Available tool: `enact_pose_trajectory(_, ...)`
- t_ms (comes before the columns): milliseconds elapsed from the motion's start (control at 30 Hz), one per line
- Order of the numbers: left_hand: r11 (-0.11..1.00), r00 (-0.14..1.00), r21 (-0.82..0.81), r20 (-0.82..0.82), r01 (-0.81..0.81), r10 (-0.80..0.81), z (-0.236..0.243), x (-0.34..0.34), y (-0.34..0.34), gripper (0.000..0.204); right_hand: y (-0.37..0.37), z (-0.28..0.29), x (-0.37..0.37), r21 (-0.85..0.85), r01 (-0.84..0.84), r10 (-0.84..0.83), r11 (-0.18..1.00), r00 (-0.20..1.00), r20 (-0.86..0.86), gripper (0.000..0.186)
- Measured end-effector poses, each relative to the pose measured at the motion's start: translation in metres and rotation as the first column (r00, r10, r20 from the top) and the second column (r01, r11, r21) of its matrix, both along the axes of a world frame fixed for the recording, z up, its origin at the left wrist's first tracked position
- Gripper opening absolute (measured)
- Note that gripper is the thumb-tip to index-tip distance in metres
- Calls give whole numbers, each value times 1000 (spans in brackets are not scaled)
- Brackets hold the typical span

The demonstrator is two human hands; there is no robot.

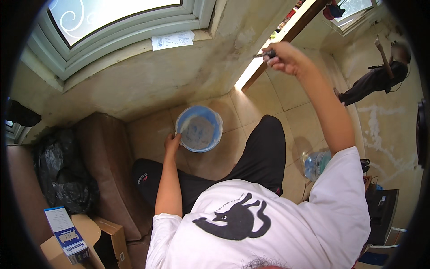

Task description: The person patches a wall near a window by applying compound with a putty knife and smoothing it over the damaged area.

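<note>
My left hand [173, 142] grips the near left rim of a round blue bucket [215, 127] on the tiled floor, with grey material inside it. Out on the right, my raised right hand [284, 59] is closed on a scraper-like tool [270, 54] with a dark handle, its thin blade pointing left toward the stained wall [233, 58]. Whether the blade touches the wall cannot be told. My legs in dark trousers are bent around the near side of the bucket.
A brown sofa [103, 161] with a black bag [62, 175] and cardboard boxes [112, 237] is at left. A window with papers [172, 40] on its sill is above. Right are a wooden post [260, 67], a water bottle [317, 165] and another person [376, 80] holding a long stick.
</note>
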State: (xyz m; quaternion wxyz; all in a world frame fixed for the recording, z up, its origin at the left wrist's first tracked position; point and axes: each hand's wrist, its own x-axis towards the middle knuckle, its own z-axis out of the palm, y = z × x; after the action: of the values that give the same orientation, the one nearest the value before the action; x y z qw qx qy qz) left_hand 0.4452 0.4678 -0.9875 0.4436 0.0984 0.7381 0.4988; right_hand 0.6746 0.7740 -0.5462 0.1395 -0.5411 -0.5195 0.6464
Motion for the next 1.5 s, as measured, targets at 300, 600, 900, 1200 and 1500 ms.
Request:
enact_pose_trajectory(300,999,997,2,65,46,-46,23,-1,3,40,32,-31,-37,-47,76,-83,996,981,-174,20)
enact_pose_trajectory(600,1000,998,18,57,-4,3,29,3,-4,29,4,74,-9,50,54,-40,997,970,-240,21)
enact_pose_trajectory(900,1000,1000,19,25,-5,4,38,5,-1,28,-3,-15,0,-112,25,-33,993,996,-79,22)
enact_pose_trajectory(1200,1000,1000,12,20,3,-3,33,9,3,30,19,16,-34,-22,96,-98,995,967,-235,22)
enact_pose_trajectory(1500,1000,999,4,-50,-14,14,-5,-1,-4,32,-7,46,14,97,58,-48,994,994,-99,24)
